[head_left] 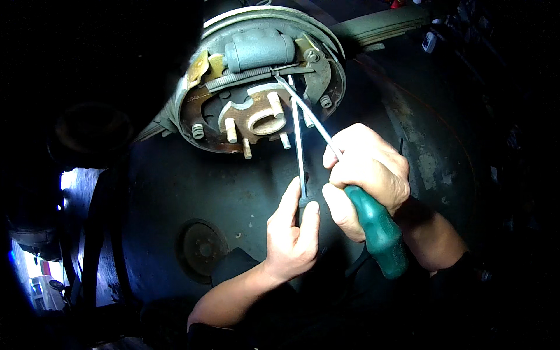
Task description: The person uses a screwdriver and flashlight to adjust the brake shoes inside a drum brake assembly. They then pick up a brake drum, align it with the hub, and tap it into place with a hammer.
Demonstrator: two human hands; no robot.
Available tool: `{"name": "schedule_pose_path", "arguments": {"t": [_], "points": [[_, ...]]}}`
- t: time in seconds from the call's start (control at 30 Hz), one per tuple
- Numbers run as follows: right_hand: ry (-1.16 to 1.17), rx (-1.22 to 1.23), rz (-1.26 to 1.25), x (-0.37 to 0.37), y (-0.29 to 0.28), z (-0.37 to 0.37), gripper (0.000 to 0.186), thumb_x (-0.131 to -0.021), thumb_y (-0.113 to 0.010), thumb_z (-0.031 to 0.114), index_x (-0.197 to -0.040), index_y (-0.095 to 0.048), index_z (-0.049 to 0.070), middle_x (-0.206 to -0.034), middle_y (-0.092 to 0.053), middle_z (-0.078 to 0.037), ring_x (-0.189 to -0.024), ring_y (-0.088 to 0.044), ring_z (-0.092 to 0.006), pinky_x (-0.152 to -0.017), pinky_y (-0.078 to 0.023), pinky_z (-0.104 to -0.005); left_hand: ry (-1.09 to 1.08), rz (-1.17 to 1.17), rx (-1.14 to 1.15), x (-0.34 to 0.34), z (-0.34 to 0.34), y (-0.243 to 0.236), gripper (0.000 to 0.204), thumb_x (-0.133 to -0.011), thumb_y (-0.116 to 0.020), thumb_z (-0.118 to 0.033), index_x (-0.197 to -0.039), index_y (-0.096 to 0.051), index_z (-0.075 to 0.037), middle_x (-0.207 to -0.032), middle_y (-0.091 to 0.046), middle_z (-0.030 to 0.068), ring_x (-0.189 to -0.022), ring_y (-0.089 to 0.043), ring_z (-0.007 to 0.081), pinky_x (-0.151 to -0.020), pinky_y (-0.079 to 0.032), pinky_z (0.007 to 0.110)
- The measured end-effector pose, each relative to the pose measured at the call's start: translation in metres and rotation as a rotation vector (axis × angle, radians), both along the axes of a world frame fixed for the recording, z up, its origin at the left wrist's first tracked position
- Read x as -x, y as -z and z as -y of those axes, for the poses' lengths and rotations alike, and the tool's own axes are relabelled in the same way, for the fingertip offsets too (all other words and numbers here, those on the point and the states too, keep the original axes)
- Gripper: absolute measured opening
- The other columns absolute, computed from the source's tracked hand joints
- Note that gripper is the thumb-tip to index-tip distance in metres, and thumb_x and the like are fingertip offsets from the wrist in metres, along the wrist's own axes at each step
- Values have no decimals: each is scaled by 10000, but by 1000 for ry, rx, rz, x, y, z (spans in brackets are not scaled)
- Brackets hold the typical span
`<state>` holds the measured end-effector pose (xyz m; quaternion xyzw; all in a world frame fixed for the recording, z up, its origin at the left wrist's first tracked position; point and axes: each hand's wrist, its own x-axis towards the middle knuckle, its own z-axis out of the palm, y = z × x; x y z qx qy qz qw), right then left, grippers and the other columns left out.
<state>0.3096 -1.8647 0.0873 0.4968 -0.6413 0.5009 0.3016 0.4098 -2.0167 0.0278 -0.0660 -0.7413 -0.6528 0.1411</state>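
Drum brake (248, 111) sits just beyond the right hand (373, 169), curled tight round a green-handled screwdriver (372, 214), while the left hand (293, 236) pinches a slim metal tool (298, 140).

Green handle (380, 233), blue-grey cylinder (259, 51); shadowed drum (201, 248) perhaps brown.

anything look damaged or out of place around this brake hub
Nothing looks spilled or clearly broken. The hub flange shows rusty brown patches, unlike the grey cylinder above it, and a brownish round part lies at lower left.
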Motion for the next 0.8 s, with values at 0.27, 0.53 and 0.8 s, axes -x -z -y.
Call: {"name": "schedule_pose_path", "arguments": {"t": [0.27,0.53,0.8], "points": [[31,-34,247,0,-45,-6,106,-753,-651,60,-793,-577,-3,-748,-604,-101,-668,-632,-189,-626,-510,-298,-16,33,20,0,1,-2,441,-965,-581,-26,-1363,-476,134,-1055,-687,208,-933,-679,214,-832,-533,308],[-12,132,163,3,-31,11,85,-760,-642,48,-800,-572,23,-756,-614,-90,-664,-631,-170,-635,-511,-290,-33,-49,81,0,4,-3,447,-958,-577,-11,-1367,-473,136,-1054,-686,207,-936,-677,214,-840,-530,308],[-28,141,158,10,-32,5,73,-716,-624,21,-775,-584,6,-739,-612,-107,-650,-620,-182,-627,-506,-295,-6,21,48,1,2,-8,446,-952,-577,-3,-1359,-472,145,-1053,-686,213,-933,-680,225,-835,-533,313]]}}
